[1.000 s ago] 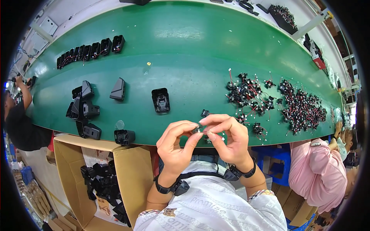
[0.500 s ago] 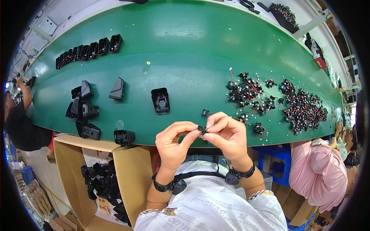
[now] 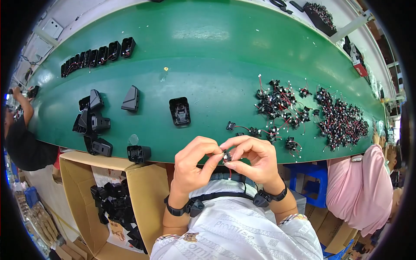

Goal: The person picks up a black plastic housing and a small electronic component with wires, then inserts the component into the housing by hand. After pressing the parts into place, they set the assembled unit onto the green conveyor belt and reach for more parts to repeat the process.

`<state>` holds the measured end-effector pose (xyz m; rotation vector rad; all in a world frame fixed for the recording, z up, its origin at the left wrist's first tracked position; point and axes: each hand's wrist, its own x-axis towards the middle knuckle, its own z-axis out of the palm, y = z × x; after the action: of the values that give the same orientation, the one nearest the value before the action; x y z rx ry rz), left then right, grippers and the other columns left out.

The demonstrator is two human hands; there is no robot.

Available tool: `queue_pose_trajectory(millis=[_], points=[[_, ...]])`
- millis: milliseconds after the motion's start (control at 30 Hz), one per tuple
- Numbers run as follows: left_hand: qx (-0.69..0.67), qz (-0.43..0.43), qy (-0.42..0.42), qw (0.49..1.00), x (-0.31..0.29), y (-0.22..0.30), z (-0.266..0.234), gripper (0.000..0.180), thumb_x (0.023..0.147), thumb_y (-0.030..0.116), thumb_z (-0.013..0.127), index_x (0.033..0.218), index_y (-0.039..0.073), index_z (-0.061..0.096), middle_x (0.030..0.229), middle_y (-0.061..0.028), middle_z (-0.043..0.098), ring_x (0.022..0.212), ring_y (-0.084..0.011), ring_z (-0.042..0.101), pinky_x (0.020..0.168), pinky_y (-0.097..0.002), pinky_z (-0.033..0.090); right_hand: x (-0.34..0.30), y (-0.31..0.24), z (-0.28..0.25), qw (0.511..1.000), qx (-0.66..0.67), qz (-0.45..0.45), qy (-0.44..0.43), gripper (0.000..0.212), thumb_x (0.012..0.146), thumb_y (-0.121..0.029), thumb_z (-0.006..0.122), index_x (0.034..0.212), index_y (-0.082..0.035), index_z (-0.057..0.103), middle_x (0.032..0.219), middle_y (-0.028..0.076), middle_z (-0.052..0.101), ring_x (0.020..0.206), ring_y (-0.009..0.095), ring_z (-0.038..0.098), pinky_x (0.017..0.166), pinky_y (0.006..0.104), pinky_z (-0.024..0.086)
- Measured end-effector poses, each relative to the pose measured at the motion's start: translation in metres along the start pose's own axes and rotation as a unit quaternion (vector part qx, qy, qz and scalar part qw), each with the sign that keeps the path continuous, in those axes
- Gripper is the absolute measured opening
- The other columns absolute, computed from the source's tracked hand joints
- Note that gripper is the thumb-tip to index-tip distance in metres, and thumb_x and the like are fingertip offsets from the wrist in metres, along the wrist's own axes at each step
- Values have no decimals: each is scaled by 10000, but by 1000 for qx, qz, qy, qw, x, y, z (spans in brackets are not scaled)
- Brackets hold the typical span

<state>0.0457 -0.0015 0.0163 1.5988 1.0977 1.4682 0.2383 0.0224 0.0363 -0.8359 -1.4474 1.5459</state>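
Note:
Just over the table's near edge, my left hand (image 3: 196, 164) and my right hand (image 3: 255, 161) face each other. Between their fingertips is a small black wired part (image 3: 226, 155), with a red lead hanging below it. Both hands pinch it with thumb and forefinger; its details are too small to make out. Beyond my right hand, a few similar small black parts (image 3: 231, 126) lie on the green table (image 3: 208, 82). An open black housing (image 3: 180, 111), with a moulded fitting inside, lies farther off to the left.
Two heaps of wired parts (image 3: 277, 102) (image 3: 342, 119) spread on the right. Black housings (image 3: 93, 123) cluster at left, and a row of open ones (image 3: 97, 56) stands farther back. A cardboard box (image 3: 149, 203) of black pieces sits below the table edge. Co-workers (image 3: 26, 145) (image 3: 359, 190) flank me.
The black part has been turned between my fingers, so its red lead now hangs down. My right fingers have shifted their hold; more small parts show beyond them.

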Motion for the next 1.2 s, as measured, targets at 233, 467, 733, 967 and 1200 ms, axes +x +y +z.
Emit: queue_pose_trajectory(millis=[233, 467, 733, 967, 1200], points=[[-222, -168, -48, 959, -9, 5, -2, 71, 886, -20, 669, 911, -30, 604, 886, -77, 620, 758, -145, 592, 677, -269, 481, 2, -5, -4, 958, -233, -167, -1, 183, 725, 59, 828, 837, -19, 706, 1001, 170, 757, 843, 222, 740, 723, 297, 598], [-316, -217, 38, 923, -12, 9, 12, 85, 906, -52, 674, 977, -50, 628, 957, -62, 627, 853, -112, 619, 745, -241, 522, 8, -5, -6, 939, -260, -225, -11, 196, 693, 53, 839, 820, -23, 710, 996, 168, 760, 807, 222, 737, 694, 300, 596], [-70, -76, 41, 994, -14, -1, 12, 214, 850, -65, 729, 1061, -32, 724, 1074, -128, 681, 858, -153, 664, 730, -268, 554, 5, 7, -5, 991, -67, -112, 18, 199, 769, 104, 775, 898, 17, 652, 1095, 182, 703, 768, 171, 691, 731, 286, 591], [-25, -62, -44, 997, 1, 3, 7, 332, 824, -33, 749, 1151, 17, 725, 1138, -128, 667, 867, -192, 673, 724, -311, 561, 3, 1, -4, 972, 177, 137, 73, 150, 939, -21, 676, 1031, -4, 558, 929, 96, 689, 705, 123, 687, 657, 258, 597], [-55, -21, -67, 996, -3, -16, 5, 327, 801, -28, 780, 1106, -3, 664, 1127, -142, 671, 891, -169, 645, 750, -294, 535, -1, 4, -3, 974, 158, 158, 41, 129, 971, -74, 655, 1048, 19, 608, 950, 108, 692, 722, 127, 684, 667, 266, 591]])
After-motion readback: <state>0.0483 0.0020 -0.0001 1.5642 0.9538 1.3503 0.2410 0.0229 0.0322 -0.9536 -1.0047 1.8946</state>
